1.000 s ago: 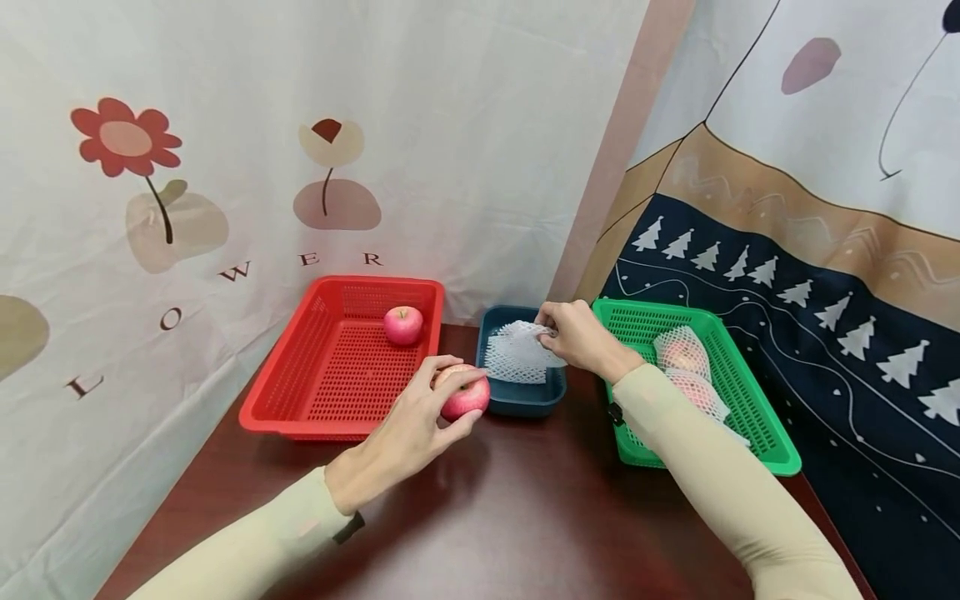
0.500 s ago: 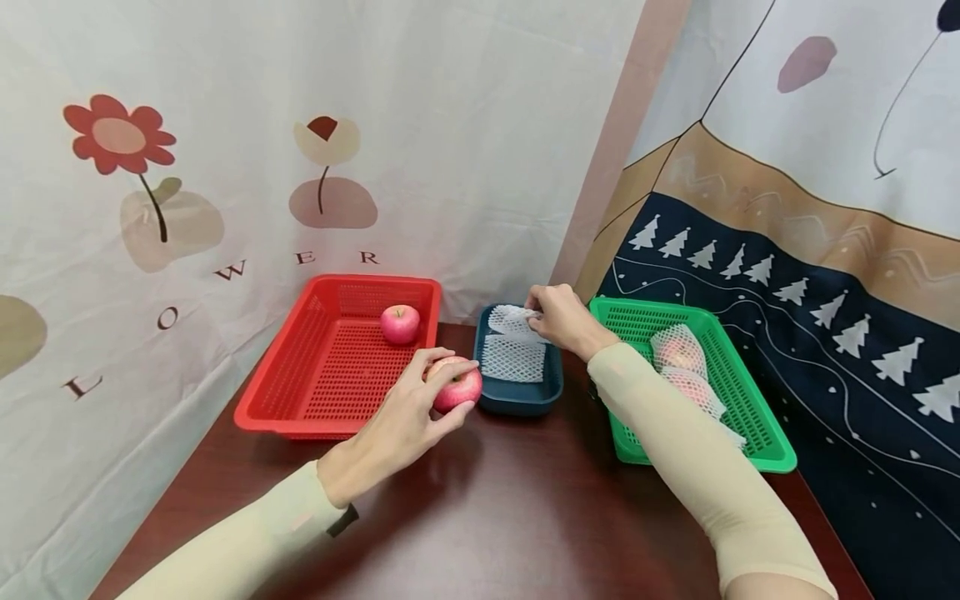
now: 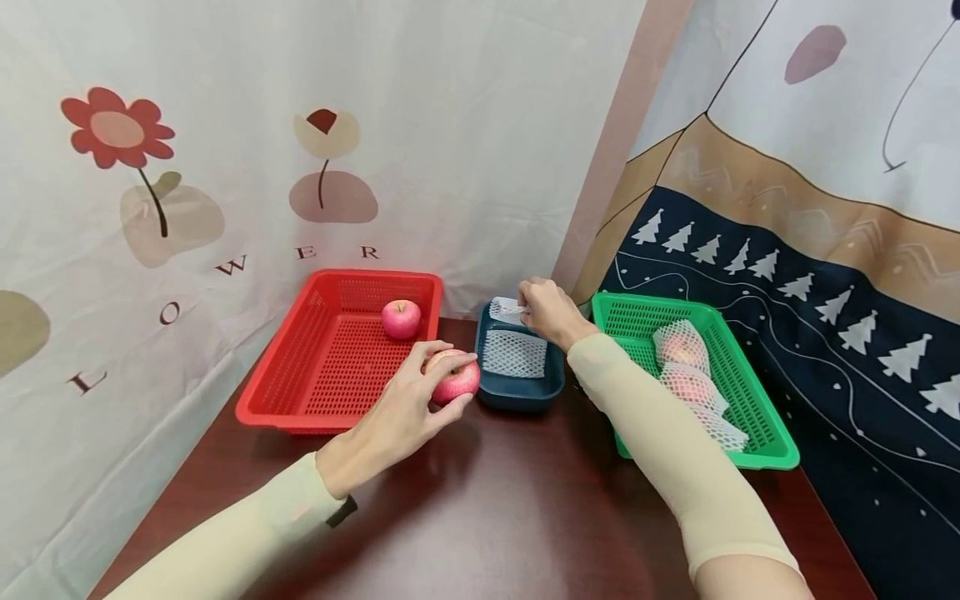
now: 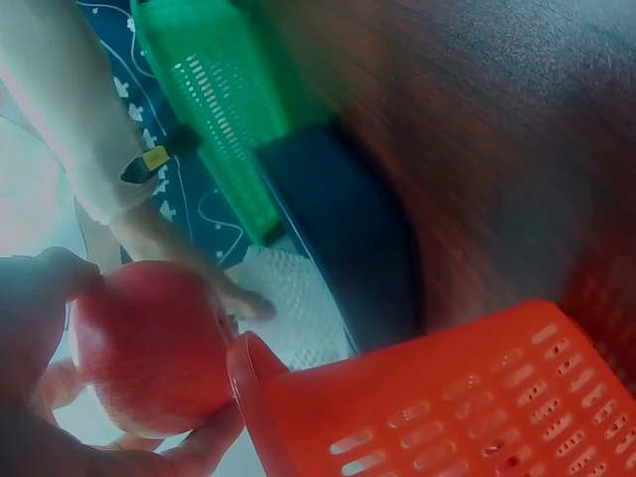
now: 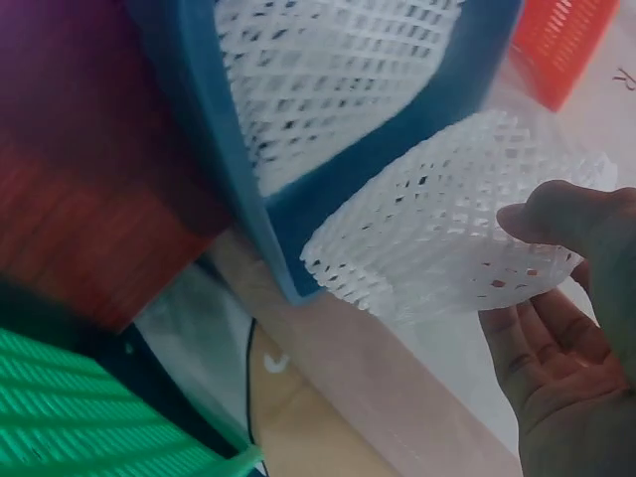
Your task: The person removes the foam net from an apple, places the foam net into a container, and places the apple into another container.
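A round, red-pink apple (image 3: 457, 382) sits in the left hand (image 3: 393, 417), which comes in from the lower left with its back turned up. The fingers arch over the apple's far side and the thumb braces its near side, so the grip is only as wide as the fruit. The apple is at the fingertips, above the table and just beside the near right corner of the red basket.

The right arm stretches forward from the lower right, and the right hand (image 3: 553, 312) is over the far right end of the dark blue rectangular plastic container (image 3: 521, 398). Its thumb and fingers nip one end of a white foam-mesh sleeve (image 5: 447, 224); in the right wrist view the thumb lies on one face, the fingers beneath, and the loose end spreads out from the fingertips towards the container. A second white foam sleeve (image 3: 514, 354) lies flat in the container, nearer the person.

To the left, the red perforated plastic basket (image 3: 330, 358) holds another apple (image 3: 401, 319) at its far right. To the right, the green perforated plastic basket (image 3: 757, 417) holds mesh-wrapped apples (image 3: 682, 348) in a row. All stand on a glossy dark reddish-brown table (image 3: 495, 500), before a white flower-printed curtain (image 3: 465, 125).
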Tool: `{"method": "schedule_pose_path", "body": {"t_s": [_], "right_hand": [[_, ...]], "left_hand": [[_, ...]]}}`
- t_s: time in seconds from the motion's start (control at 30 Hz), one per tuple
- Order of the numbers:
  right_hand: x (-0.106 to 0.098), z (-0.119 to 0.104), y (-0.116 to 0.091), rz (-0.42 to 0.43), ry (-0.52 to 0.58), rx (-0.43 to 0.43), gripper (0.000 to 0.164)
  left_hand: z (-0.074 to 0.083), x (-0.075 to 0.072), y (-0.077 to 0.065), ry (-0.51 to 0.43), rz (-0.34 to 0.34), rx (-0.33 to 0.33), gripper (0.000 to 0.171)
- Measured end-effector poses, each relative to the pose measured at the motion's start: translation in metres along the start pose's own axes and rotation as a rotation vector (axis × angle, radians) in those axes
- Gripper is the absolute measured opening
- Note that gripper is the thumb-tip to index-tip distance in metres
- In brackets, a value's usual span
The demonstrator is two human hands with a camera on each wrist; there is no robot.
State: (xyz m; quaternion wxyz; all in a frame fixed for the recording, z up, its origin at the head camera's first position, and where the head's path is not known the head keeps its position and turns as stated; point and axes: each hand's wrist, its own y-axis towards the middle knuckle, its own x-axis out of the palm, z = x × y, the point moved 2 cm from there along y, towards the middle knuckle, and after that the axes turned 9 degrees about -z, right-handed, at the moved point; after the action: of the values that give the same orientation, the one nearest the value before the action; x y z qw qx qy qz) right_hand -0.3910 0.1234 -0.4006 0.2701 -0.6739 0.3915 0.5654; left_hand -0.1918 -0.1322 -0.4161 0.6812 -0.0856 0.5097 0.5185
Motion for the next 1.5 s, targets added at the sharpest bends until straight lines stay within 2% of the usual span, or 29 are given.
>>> {"method": "schedule_pose_path", "body": {"t_s": [0.27,0.57,0.8,0.83,1.03,1.07,1.2,1.33,1.5], "right_hand": [[0.019,-0.001,0.000,-0.067,-0.076,-0.004,0.012],[0.038,-0.003,0.004,-0.159,-0.102,0.017,0.011],[0.048,-0.002,0.004,-0.225,-0.033,0.016,0.017],[0.058,0.010,0.011,-0.216,-0.021,-0.009,0.017],[0.060,0.010,0.010,-0.242,-0.007,-0.016,0.022],[0.050,-0.001,0.003,-0.263,-0.007,0.008,0.024],[0.052,0.000,0.001,-0.301,0.010,0.011,0.023],[0.063,0.008,0.008,-0.324,0.010,-0.002,0.021],[0.079,0.022,0.017,-0.385,-0.012,0.012,0.025]], "left_hand": [[-0.002,-0.004,0.000,0.021,0.007,-0.008,0.059],[-0.003,-0.010,0.005,0.032,-0.005,-0.020,0.060],[-0.005,-0.013,0.007,0.048,0.001,-0.011,0.063],[-0.005,-0.013,0.008,0.051,0.003,-0.010,0.063],[-0.007,-0.017,0.011,0.053,-0.007,-0.022,0.065],[-0.008,-0.018,0.011,0.055,-0.009,-0.026,0.065],[-0.008,-0.020,0.013,0.052,-0.019,-0.040,0.065],[-0.008,-0.020,0.014,0.045,-0.020,-0.043,0.063],[-0.010,-0.021,0.016,0.040,-0.018,-0.041,0.062]]}}
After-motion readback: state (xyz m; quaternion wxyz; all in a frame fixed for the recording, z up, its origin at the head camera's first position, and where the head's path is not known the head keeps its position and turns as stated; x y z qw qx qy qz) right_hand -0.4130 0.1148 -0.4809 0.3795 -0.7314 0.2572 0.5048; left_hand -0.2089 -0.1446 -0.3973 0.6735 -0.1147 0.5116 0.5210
